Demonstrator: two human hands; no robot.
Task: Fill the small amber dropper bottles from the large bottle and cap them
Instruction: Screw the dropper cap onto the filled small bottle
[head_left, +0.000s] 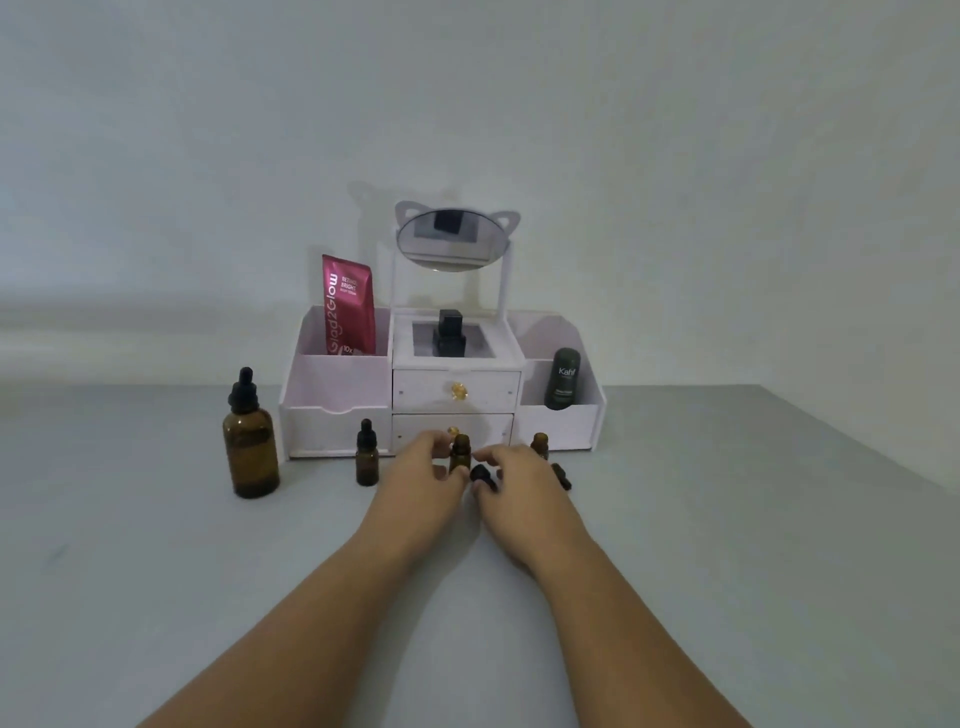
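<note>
The grey table (727, 545) fills the lower view, and the white organiser (337, 415) stands at its far edge against the wall, with a mirror (451, 240) on top, a red tube (349, 306) in its left bin and a dark green stick (562, 379) in its right; both your forearms stretch forward and converge in front of its drawers; the large amber bottle (251, 447) stands upright well to the left, its dropper cap on; your left hand (423, 470) curls thumb and fingers round the open small bottle (460, 451), which stands upright on the table; your right hand (519, 480), just beside it, pinches a black dropper cap (482, 477) low by that bottle's base; a capped small bottle (367, 460) stands left of your hands; another uncapped small bottle (540, 444) shows behind your right hand; a second dropper cap (562, 476) lies on the table at its right.
</note>
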